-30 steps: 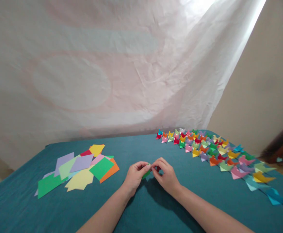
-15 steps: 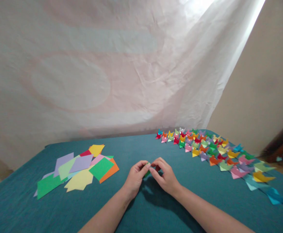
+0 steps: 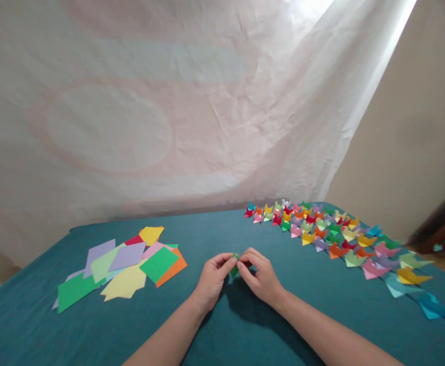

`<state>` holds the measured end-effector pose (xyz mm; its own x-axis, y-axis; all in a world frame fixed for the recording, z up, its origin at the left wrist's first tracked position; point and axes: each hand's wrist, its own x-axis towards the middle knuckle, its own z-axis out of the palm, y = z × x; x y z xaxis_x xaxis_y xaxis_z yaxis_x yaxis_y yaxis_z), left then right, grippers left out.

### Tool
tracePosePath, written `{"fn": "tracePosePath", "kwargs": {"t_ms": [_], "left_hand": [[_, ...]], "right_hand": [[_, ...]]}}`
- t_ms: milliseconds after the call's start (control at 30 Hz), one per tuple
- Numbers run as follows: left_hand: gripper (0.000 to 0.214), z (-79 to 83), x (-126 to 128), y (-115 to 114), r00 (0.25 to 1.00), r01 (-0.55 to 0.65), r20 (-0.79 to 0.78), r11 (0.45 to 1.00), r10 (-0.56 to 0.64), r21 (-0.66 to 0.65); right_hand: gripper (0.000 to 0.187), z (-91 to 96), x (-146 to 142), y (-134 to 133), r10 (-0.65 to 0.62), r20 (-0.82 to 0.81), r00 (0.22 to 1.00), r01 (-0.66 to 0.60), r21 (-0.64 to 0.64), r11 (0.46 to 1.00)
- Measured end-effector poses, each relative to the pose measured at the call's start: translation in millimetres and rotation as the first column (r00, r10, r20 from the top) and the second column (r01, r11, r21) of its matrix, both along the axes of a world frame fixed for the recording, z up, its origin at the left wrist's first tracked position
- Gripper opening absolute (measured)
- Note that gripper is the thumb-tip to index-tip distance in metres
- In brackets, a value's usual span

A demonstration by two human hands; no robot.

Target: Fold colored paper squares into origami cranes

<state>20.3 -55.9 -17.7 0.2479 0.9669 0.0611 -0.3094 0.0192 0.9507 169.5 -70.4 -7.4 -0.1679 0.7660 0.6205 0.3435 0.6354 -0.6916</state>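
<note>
Between my two hands is a small folded piece of green paper point(image 3: 235, 271), mostly covered by fingers. My left hand point(image 3: 215, 278) pinches it from the left with thumb and forefinger. From the right, my right hand point(image 3: 261, 277) grips its other edge between thumb and fingertips. Both hands are just above the cloth-covered table point(image 3: 222, 335), near its middle. The exact folds of the green paper are too small to make out.
Loose coloured paper squares point(image 3: 126, 256) lie in an overlapping pile on the left. Rows of small folded paper birds point(image 3: 334, 239) stand along the right side. A pale hanging cloth point(image 3: 161, 112) rises behind the table's far edge.
My right fingers have closed onto the green paper, where a small gap showed before. More of the paper now shows between the hands.
</note>
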Motion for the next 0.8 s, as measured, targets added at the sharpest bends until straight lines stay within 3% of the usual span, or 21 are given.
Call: {"fn": "tracePosePath", "kwargs": {"t_ms": [267,800], "left_hand": [[0.021,-2.8,-0.2,1.7,0.999,-0.036,0.018,0.999,0.036,-0.012],[0.024,-4.4,-1.2,3.0,1.000,-0.013,-0.018,1.000,0.013,0.003]], "right_hand": [[0.015,0.9,2.2,3.0,-0.024,-0.082,0.996,0.021,-0.046,0.999],[0.011,-1.8,1.3,4.2,-0.042,-0.080,0.996,0.040,-0.033,0.999]]}}
